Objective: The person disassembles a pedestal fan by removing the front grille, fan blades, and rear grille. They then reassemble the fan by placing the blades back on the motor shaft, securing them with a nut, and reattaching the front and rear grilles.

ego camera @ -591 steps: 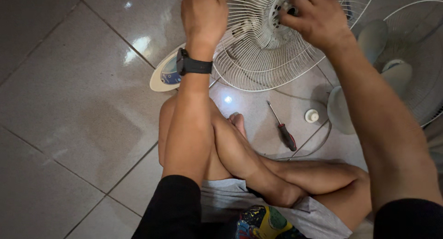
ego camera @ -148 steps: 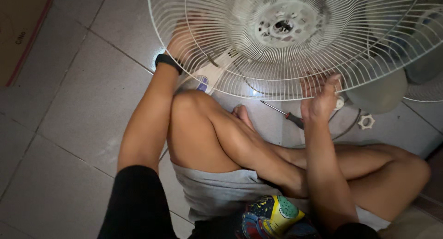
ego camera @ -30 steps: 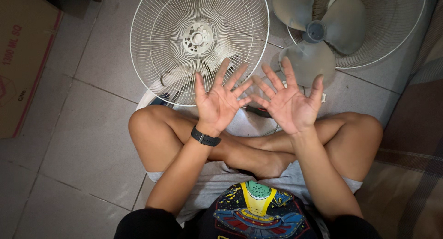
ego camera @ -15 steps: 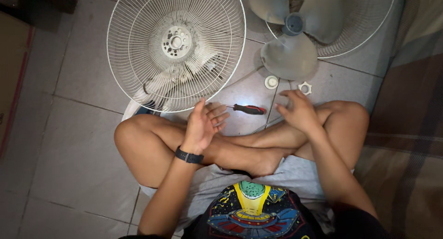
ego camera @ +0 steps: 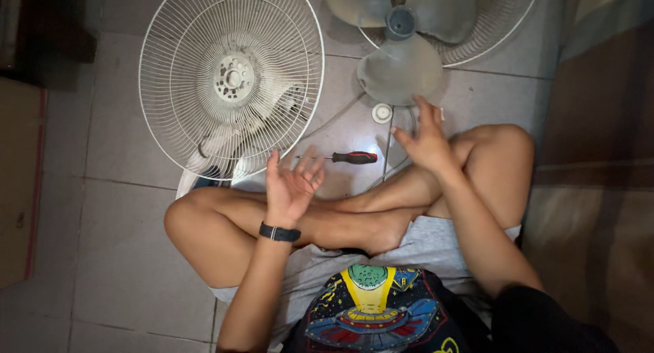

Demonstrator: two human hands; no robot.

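Head view: a person sits cross-legged on a tiled floor amid fan parts, both hands empty.

The left hand (ego camera: 291, 182) is open, palm up, fingers spread, just short of the screwdriver (ego camera: 347, 157). The right hand (ego camera: 424, 138) hovers open beside a white cap (ego camera: 382, 112), below the fan blades (ego camera: 398, 50). The wire guard (ego camera: 231, 80) lies left.

Left hand (ego camera: 291, 186): raised above the crossed legs, palm up, fingers loosely spread, holding nothing.
Right hand (ego camera: 426, 140): stretched forward past the knee, fingers open, empty.
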